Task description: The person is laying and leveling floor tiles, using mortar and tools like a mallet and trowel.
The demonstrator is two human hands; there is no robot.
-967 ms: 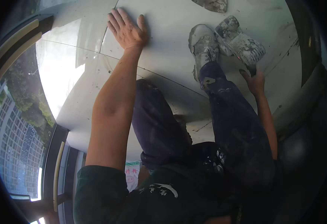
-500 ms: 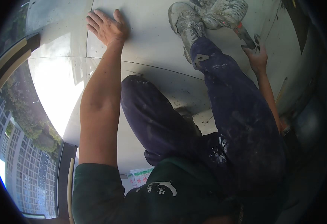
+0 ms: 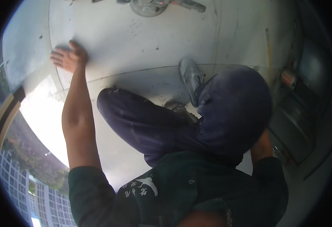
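Note:
My left hand (image 3: 68, 56) rests flat on the large pale tiles (image 3: 128, 45), fingers spread and open. Above it to the right lies a dust-coated tool (image 3: 145, 7) with a rounded base, a handle and a small red detail, cut off by the top edge. My right forearm (image 3: 261, 147) drops behind my raised right knee, and that hand is hidden. One grey shoe (image 3: 189, 77) stands left of that knee, and another darker shoe (image 3: 179, 109) shows below it.
A dark railing with a pale edge (image 3: 1, 117) runs along the left, with trees and a tall building beyond. At the right are a yellow strip (image 3: 268, 45), a reddish block (image 3: 288, 78) and dark shapes I cannot make out.
My right leg has pulled back, knee raised. My right hand, earlier at the tool's handle, has gone behind the knee, leaving the tool at the top. The view has shifted.

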